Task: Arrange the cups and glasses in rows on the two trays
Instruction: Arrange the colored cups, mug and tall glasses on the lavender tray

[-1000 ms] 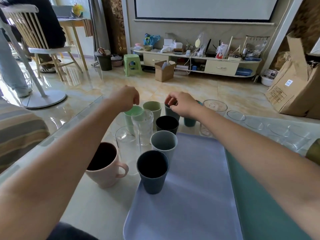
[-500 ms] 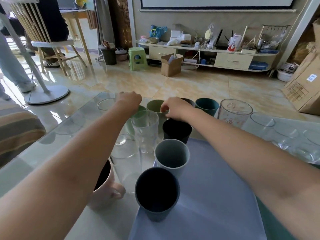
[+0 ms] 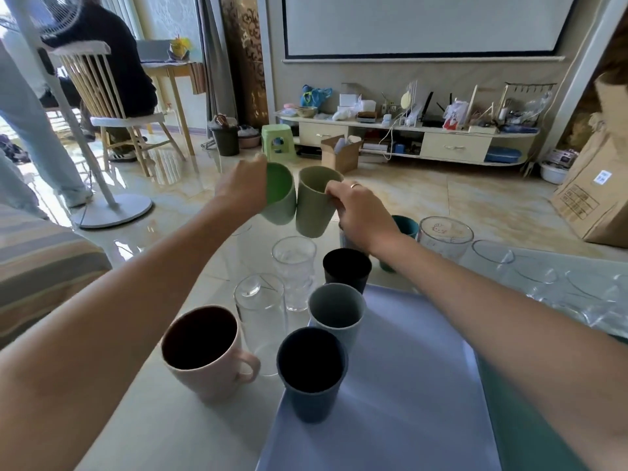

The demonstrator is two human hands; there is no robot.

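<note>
My left hand (image 3: 243, 190) grips a light green cup (image 3: 280, 195) and holds it tilted in the air above the table. My right hand (image 3: 362, 214) pinches the rim of an olive green cup (image 3: 314, 207), lifted beside the first, the two cups touching. Below them a lilac tray (image 3: 407, 385) carries a row of three cups along its left edge: dark blue (image 3: 311, 372), grey (image 3: 336, 312) and black (image 3: 346, 268). A green tray (image 3: 520, 413) lies under its right side. Two clear glasses (image 3: 294, 271) (image 3: 260, 307) and a pink mug (image 3: 204, 351) stand left of the tray.
A teal cup (image 3: 406, 226), a printed glass jar (image 3: 443, 237) and several clear glasses (image 3: 492, 258) stand at the table's far right. A striped cushion (image 3: 40, 263) lies to the left. Beyond the table are a fan stand (image 3: 112, 205) and a seated person on a chair.
Both hands have lifted their green cups off the table and raised them side by side. The view has tilted upward.
</note>
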